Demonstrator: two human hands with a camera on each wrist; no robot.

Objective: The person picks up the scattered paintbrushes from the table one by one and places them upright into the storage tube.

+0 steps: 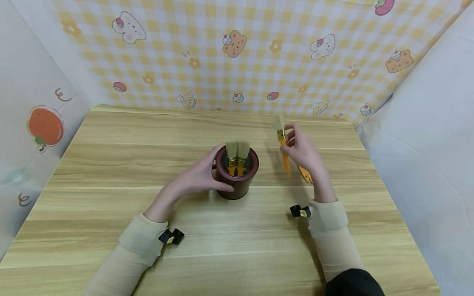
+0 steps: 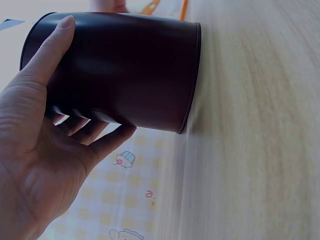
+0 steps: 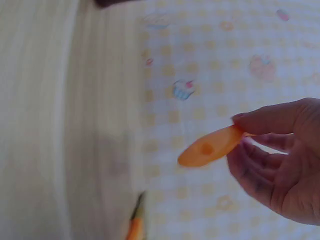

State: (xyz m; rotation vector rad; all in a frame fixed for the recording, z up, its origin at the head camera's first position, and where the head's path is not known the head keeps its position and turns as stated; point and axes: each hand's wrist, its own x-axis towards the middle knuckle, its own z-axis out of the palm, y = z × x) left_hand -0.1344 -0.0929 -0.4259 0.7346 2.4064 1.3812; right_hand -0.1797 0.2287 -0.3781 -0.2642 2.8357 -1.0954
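Observation:
A dark brown cylindrical pot (image 1: 233, 190) stands upright on the table, with two flat paintbrushes (image 1: 237, 153) inside it, pale bristles up. My left hand (image 1: 198, 174) grips the pot from its left side, thumb along the near wall and fingers around the far side, as the left wrist view (image 2: 45, 135) also shows. To the right of the pot, my right hand (image 1: 301, 148) pinches another paintbrush (image 1: 282, 142) by its orange handle, bristles up and above the table. Partly hidden below that hand, an orange handle (image 1: 305, 174) lies on the wood.
The wood-grain table (image 1: 229, 246) reaches back to a yellow checked cloth (image 1: 207, 70) printed with cartoon animals. White sheets flank it at left (image 1: 33, 82) and right (image 1: 426, 131). Each wrist bears a small black camera.

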